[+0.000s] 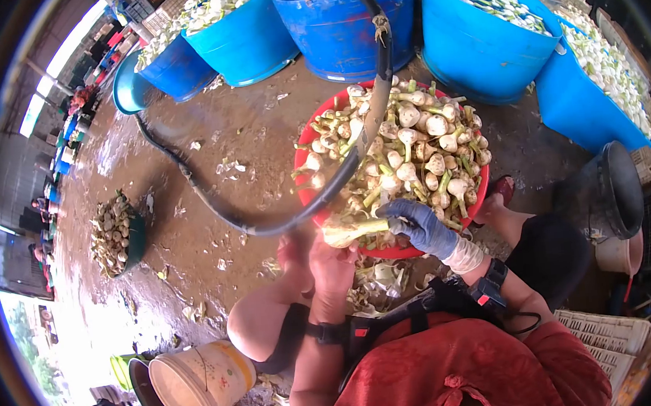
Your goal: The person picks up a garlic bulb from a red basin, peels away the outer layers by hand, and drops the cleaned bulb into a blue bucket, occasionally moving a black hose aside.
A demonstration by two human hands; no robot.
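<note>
My right hand point(421, 226), in a blue-grey glove with a pale wrist wrap, grips the thick stalk of a garlic bulb point(343, 234). The bulb's head points left, away from that hand. Just below the head is my bare left hand point(332, 267), its fingers curled; what they close on, if anything, is hidden. In front of both hands stands a red tub point(306, 197) heaped with garlic bulbs point(432, 165), stalks still on. Loose peelings point(380, 278) lie on the floor under my hands.
A dark hose point(267, 228) arches over the red tub and across the wet floor. Blue tubs point(480, 45) of trimmed garlic line the back. At left sits a green basket point(136, 243) of garlic. A white bucket point(206, 385) lies near my knee; a black bucket point(604, 191) stands right.
</note>
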